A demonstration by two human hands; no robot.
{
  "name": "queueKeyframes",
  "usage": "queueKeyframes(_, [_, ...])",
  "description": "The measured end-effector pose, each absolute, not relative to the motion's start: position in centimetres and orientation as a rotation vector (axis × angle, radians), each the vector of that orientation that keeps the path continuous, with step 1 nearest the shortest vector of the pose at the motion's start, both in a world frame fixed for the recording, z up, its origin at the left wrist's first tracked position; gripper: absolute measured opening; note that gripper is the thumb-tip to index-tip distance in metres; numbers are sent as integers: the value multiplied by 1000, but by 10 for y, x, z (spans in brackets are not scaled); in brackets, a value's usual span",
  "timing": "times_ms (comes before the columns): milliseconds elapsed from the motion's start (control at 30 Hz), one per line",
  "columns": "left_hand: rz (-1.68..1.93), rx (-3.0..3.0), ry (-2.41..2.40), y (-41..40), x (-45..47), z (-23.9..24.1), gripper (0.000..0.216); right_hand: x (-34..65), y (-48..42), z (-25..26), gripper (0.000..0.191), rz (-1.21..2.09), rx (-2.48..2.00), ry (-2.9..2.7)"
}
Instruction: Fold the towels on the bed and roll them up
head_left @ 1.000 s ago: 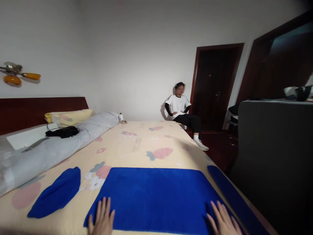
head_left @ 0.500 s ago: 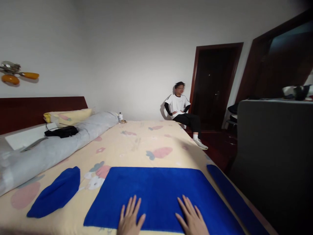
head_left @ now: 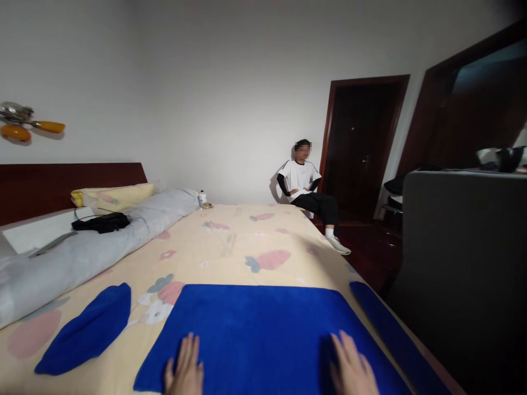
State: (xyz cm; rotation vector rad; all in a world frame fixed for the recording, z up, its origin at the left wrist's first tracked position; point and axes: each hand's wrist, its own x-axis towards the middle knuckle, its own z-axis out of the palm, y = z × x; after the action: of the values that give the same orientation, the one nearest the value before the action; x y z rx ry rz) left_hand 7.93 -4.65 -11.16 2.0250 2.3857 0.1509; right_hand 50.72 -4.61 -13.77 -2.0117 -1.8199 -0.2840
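Observation:
A blue cloth (head_left: 263, 329) lies spread flat on the bed, its near edge out of frame. My left hand (head_left: 185, 367) is over its left part, fingers stretched out and nothing held. Over the right part is my right hand (head_left: 352, 365), also with straight fingers and slightly blurred; a dark shadow shows beside it. Whether either palm presses on the cloth, I cannot tell. To the left rests a crumpled or folded blue cloth (head_left: 88, 329). A long, narrow blue cloth (head_left: 395, 329) runs along the bed's right edge.
The bed (head_left: 230, 241) has a cream sheet with a strawberry print. A grey rolled quilt (head_left: 119, 236) lies along the left, with a black item (head_left: 101, 222) on it. A bottle (head_left: 202, 198) stands at the far end. A person (head_left: 302, 178) sits at the far right corner. A grey panel (head_left: 461, 263) rises at right.
My hands have moved apart, the left one leftward and the right one rightward over the cloth. The view has shifted slightly. The cloths look the same.

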Motion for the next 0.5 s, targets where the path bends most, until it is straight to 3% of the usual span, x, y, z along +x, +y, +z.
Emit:
queueKeyframes(133, [359,2377,1861,12,183,-89,63,388,16,-96,58,175,-1659,-2156])
queueKeyframes(233, [352,2387,1752,61,223,-82,60,345,59,-79,57,340,-1586,-2241])
queueKeyframes(333, [257,2354,1808,98,205,-82,57,365,88,-77,57,338,-1680,-2249])
queueKeyframes(500, [143,2128,2223,118,80,-80,57,493,102,-99,62,66,-2105,-2027])
